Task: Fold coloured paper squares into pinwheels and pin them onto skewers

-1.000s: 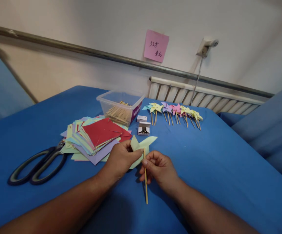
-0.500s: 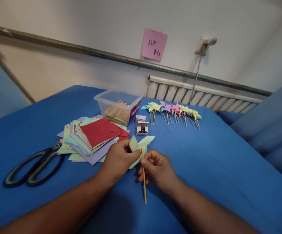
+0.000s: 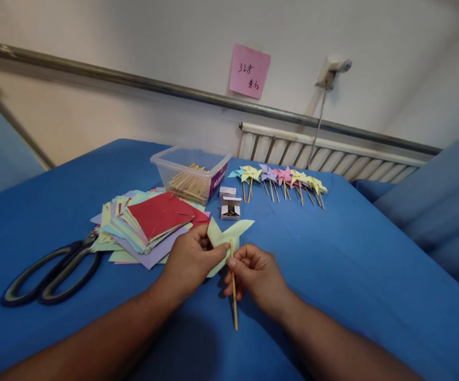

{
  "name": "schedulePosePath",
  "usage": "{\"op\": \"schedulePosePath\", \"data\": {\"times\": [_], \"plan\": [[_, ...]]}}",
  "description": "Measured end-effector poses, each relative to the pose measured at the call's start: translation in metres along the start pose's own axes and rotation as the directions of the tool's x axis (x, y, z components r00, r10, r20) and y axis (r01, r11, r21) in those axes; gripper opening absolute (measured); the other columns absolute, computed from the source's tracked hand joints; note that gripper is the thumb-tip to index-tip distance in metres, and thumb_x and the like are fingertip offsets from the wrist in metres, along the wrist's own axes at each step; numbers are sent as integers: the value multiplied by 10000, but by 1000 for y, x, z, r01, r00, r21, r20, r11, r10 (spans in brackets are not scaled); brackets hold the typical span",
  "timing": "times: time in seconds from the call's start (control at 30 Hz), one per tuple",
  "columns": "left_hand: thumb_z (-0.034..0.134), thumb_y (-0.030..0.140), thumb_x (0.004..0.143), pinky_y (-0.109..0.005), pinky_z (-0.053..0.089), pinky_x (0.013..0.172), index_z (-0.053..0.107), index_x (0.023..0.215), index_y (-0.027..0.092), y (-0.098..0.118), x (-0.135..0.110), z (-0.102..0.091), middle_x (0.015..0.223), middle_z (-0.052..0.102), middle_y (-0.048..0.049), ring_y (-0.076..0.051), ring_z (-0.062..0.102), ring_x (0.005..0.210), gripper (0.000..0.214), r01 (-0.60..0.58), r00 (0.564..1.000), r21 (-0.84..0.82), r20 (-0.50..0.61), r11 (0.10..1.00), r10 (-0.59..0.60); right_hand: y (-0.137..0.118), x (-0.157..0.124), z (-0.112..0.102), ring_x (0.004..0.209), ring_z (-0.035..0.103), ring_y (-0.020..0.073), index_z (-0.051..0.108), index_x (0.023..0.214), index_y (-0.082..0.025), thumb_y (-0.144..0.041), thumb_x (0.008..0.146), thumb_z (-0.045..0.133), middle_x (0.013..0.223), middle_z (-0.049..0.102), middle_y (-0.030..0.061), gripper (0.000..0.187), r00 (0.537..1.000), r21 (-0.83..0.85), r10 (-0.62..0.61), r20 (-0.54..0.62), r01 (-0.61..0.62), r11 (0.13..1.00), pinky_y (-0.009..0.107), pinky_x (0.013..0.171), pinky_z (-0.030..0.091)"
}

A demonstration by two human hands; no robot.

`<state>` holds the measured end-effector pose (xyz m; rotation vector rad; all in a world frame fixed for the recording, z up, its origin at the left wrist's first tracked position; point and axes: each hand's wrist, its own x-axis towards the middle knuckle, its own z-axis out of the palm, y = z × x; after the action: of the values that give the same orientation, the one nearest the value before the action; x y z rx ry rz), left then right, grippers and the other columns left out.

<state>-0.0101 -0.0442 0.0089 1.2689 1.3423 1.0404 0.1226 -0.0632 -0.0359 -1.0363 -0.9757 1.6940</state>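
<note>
A pale green paper pinwheel (image 3: 237, 229) is pinched in my left hand (image 3: 191, 259), thumb toward me and fingers behind the paper. My right hand (image 3: 255, 272) closes thumb and fingers on a thin wooden stick (image 3: 235, 307). The stick's upper end lies against the near side of the pinwheel, beside my left thumb tip; its lower end points toward me. Whether a pin joins stick and paper is hidden. Just beyond the pinwheel stands an opened small box (image 3: 230, 212) of dark metallic pins, with a second small white box (image 3: 227, 192) behind it.
Left of my hands lies a pile of coloured paper (image 3: 160, 214), with large scissors (image 3: 60, 275) partly under its edge. A clear plastic tub (image 3: 158, 168) holds wooden sticks (image 3: 189, 184). Several finished pinwheels (image 3: 269, 174) lie in a row at the back of the blue-covered table (image 3: 352, 286).
The pinwheel has tilted slightly in my left hand, its blades shifting a little. Both hands keep their grips. The whole view has moved very slightly.
</note>
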Motion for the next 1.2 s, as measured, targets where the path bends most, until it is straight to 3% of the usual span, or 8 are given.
{"op": "schedulePosePath", "data": {"times": [0.43,0.73,0.9,1.2], "plan": [[719,326,624,-242,446,518,619,796,154,-1,5,-4,646,665,0,-149,587,539,263,-9,1000,1,7,1000,9,0,-2,1,359,582,105,489,712,-176,-579,577,760,482,618,-39,504,1000,-25,-5,-19,5,1000,139,306,367],[726,334,636,-223,415,521,616,781,153,-1,3,-4,628,655,13,-129,565,544,256,58,997,-37,46,998,-56,-1,-2,1,359,576,103,485,705,-177,-577,589,751,481,618,-38,494,1000,-35,-3,-7,3,999,140,305,365],[707,346,661,-221,407,524,628,804,159,1,1,-2,626,651,20,-127,565,541,248,67,998,-77,13,995,-66,0,-1,1,346,568,100,490,703,-176,-577,589,752,478,620,-37,492,1000,-13,-2,2,2,1000,141,305,365],[713,341,656,-240,430,531,628,738,153,-2,7,-5,613,648,14,-135,574,536,222,96,991,-116,103,989,-84,-2,-2,-2,363,581,95,493,710,-171,-592,690,680,511,629,-28,461,1000,-38,-15,27,16,999,136,313,360]]}}
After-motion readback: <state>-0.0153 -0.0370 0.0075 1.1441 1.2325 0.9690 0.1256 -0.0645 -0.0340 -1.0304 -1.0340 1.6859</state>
